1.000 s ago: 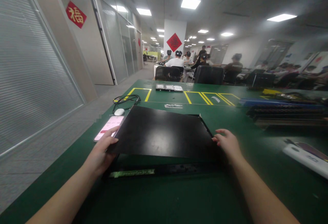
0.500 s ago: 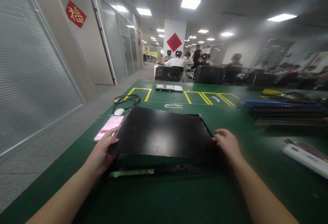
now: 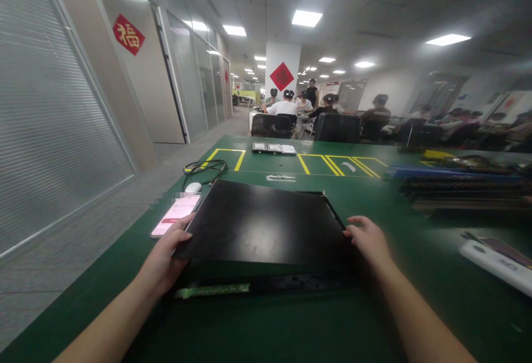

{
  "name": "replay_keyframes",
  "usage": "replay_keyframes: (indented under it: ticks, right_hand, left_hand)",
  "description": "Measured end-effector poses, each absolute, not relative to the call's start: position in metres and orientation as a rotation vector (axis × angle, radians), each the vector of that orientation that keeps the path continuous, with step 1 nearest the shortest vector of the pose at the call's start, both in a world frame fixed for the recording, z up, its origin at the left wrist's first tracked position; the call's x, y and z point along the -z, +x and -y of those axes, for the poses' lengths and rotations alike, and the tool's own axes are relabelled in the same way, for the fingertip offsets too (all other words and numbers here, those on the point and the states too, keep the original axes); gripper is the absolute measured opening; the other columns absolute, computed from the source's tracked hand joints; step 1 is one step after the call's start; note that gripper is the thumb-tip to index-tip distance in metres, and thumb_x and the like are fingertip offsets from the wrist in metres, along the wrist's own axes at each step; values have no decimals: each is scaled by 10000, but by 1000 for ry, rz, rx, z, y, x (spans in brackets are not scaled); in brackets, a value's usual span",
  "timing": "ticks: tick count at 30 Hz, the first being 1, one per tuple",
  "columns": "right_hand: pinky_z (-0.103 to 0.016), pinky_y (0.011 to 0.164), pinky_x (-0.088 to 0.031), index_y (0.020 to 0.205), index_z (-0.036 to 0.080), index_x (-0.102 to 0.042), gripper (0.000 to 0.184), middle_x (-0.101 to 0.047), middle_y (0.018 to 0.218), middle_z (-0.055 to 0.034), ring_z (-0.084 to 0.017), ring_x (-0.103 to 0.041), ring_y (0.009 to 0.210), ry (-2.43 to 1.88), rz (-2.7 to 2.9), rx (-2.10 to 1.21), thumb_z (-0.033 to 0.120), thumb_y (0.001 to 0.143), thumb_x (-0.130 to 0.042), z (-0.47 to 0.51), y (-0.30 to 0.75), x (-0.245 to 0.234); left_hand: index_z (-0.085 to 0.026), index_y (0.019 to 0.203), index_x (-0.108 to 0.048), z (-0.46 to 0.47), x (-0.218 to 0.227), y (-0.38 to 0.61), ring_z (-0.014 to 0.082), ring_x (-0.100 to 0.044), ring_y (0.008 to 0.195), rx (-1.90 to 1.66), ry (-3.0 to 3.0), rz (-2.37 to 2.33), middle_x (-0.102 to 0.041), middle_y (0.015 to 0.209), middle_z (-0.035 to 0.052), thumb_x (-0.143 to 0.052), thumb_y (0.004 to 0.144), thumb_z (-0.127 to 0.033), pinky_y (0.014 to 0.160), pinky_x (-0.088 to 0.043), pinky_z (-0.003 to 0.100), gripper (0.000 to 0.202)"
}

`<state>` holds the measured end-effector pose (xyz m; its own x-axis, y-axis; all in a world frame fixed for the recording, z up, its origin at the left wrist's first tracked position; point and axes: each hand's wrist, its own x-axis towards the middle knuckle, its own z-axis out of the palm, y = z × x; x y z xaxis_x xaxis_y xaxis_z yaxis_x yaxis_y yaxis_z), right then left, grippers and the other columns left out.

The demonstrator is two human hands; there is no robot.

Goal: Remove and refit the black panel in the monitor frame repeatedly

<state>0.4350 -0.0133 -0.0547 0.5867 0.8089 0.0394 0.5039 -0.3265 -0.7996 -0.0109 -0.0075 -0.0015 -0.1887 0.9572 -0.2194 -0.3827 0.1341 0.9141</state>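
A flat black panel [image 3: 266,221], its surface reflecting light, lies tilted over a black case [image 3: 299,282] on the green table. A green strip [image 3: 214,290], looking like part of a circuit board, shows at the case's near edge. My left hand [image 3: 168,252] grips the panel's left edge, thumb on top and fingers below. At the right edge, my right hand [image 3: 366,238] has its thumb and fingers closed on the rim; whether it holds the panel, the case or both is hard to tell. The inside of the case is mostly hidden.
Left of the panel lie a phone [image 3: 177,214], a white mouse [image 3: 193,188] and a coiled black cable [image 3: 205,168]. Hard drives [image 3: 274,148] sit near the far edge, beside yellow tape outlines. To the right are blurred dark parts [image 3: 461,185] and a white device [image 3: 494,266].
The camera view has shifted slightly, so the table and panel sit a little lower in the picture. Both hands keep their places on the panel's edges.
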Motion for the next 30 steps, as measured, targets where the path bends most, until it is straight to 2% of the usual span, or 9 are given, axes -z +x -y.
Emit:
replay_keyframes:
  ticks: [6,12,18,24,30]
  right_hand:
    - [-312,645,-441,1029,234,-684,319,-756,762,-23,-209,-658,667,-2020,1037,-478,299,741,-564,13,433,52]
    - [-317,631,-435,1029,237,-683,319,-758,769,-19,-205,-649,642,-2041,1057,-465,299,744,-553,14,433,51]
    - [-314,625,-437,1027,234,-684,321,-756,769,-29,-207,-649,645,-2012,1071,-454,303,745,-547,14,433,54]
    - [-313,630,-439,1026,239,-688,321,-756,776,-25,-203,-647,645,-2032,1073,-452,302,743,-550,15,433,53]
    - [-312,623,-435,1017,235,-684,314,-751,755,-29,-207,-645,642,-2026,1076,-453,304,741,-552,12,436,56]
  left_hand:
    - [-223,988,-748,8,-1,-10,185,-666,610,-1377,645,-1185,-754,802,-2,-698,552,-175,553,-543,259,442]
    - [-232,1000,-748,8,1,-10,194,-674,625,-1390,652,-1192,-759,825,-1,-695,554,-178,548,-535,262,453]
    - [-238,1002,-744,8,2,-10,237,-715,763,-1399,678,-1167,-777,989,18,-718,546,-200,550,-534,267,458]
    - [-244,999,-737,7,5,-12,246,-718,875,-1384,714,-1150,-773,1010,21,-790,547,-220,607,-547,257,456]
    - [-242,996,-742,7,3,-12,247,-716,882,-1379,727,-1188,-775,985,34,-792,538,-227,594,-533,244,461]
